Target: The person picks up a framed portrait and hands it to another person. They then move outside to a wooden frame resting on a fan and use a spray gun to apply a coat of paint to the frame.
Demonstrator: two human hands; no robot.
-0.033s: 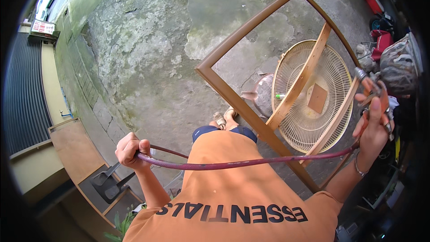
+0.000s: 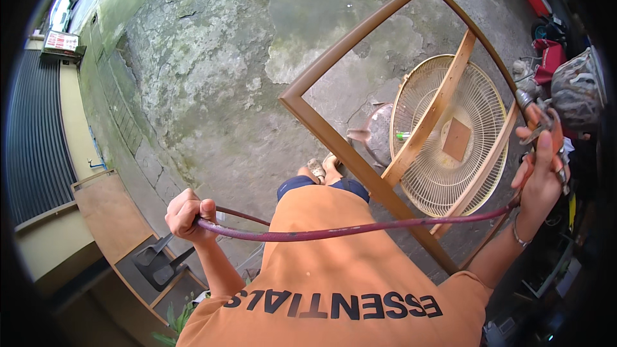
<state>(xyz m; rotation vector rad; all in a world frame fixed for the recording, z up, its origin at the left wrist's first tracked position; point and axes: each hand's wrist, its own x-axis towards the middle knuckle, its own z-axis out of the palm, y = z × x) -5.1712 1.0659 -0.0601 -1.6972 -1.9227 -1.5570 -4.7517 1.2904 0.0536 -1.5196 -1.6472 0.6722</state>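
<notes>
The left hand (image 2: 187, 216) is closed in a fist round a purple-red hose (image 2: 321, 234), its grip pressed firmly about it at the left of the view. From there one stretch of the hose sags in front of the orange shirt (image 2: 321, 270) and reaches the right hand's wrist, while a second, thinner-looking stretch passes from the fist toward the shirt's left edge. The right hand (image 2: 541, 186) is raised at the far right, its fingers bent about a spray tool (image 2: 547, 132) with orange and metal parts; the grip is wrapped on this tool, though blur hides exactly how each finger sits. A metal bracelet (image 2: 521, 236) circles the right wrist. The tool's metal tip points up and away, visually just beside the right edge of a brown frame (image 2: 355, 42). The frame slants across the right half of the view, above the concrete floor (image 2: 212, 90), and two pale wooden slats (image 2: 437, 106) cross it. Beyond the slats shows a round cream fan grille (image 2: 485, 122), with a small brown square panel (image 2: 456, 139) at its middle. Farther right lie a red bag (image 2: 549, 61) and a greyish plastic bag (image 2: 575, 90).
</notes>
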